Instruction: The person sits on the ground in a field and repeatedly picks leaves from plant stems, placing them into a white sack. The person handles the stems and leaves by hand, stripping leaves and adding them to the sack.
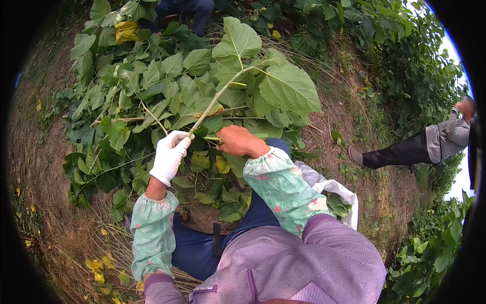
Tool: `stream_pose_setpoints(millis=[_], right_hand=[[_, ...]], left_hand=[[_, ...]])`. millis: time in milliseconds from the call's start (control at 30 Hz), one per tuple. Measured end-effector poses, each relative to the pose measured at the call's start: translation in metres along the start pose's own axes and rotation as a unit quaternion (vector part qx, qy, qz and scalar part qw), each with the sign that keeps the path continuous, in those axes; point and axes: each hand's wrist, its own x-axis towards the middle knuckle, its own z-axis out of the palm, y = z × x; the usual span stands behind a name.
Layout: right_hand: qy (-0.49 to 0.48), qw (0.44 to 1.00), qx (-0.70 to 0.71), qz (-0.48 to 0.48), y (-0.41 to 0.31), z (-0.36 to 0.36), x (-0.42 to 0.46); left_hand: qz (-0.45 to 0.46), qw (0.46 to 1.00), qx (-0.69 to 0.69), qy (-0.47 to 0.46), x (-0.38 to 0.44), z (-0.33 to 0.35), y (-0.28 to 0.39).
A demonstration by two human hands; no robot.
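My left hand (169, 155), in a white glove, grips the lower end of a cut leafy branch (212, 102). The branch slants up and right over a heap of cut green branches (152, 87). Broad toothed leaves (290, 89) remain at its tip, and a short bare leaf stub juts from its side. Just right of the glove, my bare right hand (240, 140) is closed around thin green leaf stalks (213, 140). Its fingertips are partly turned out of sight. Patterned green sleeve covers run up both forearms.
A white sack (351, 203) with leaves in it lies by my right elbow. Another person's legs (199, 15) are beyond the heap. At the right, a person (414, 146) stands on the dirt path. Bare stripped stems (114, 243) lie at lower left. Tall leafy plants (402, 57) border the ground.
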Motion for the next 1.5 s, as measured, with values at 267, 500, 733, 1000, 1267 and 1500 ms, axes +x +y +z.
stream_pose_setpoints(millis=[267, 500, 733, 1000, 1267, 1500], right_hand=[[0.371, 0.919, -0.069, -0.114, 0.002, -0.098, -0.038], [0.192, 0.885, -0.4, -0.143, 0.051, -0.168, 0.06], [0.329, 0.871, -0.359, -0.063, 0.1, -0.142, 0.05], [0.303, 0.939, -0.074, 0.141, 0.111, -0.106, 0.039], [0.441, 0.887, -0.049, 0.128, 0.114, -0.091, 0.032], [0.403, 0.908, 0.09, 0.071, 0.16, -0.106, 0.046]], left_hand=[[0.091, 0.982, 0.154, 0.062, 0.001, 0.012, -0.004], [0.174, 0.942, 0.274, 0.083, -0.002, 0.027, -0.01], [0.152, 0.94, 0.288, 0.1, 0.001, 0.03, 0.001], [0.153, 0.946, 0.265, 0.109, 0.006, 0.036, -0.006], [0.087, 0.978, 0.176, 0.066, 0.01, 0.017, -0.003], [0.067, 0.988, 0.126, 0.052, 0.007, 0.005, -0.001]])
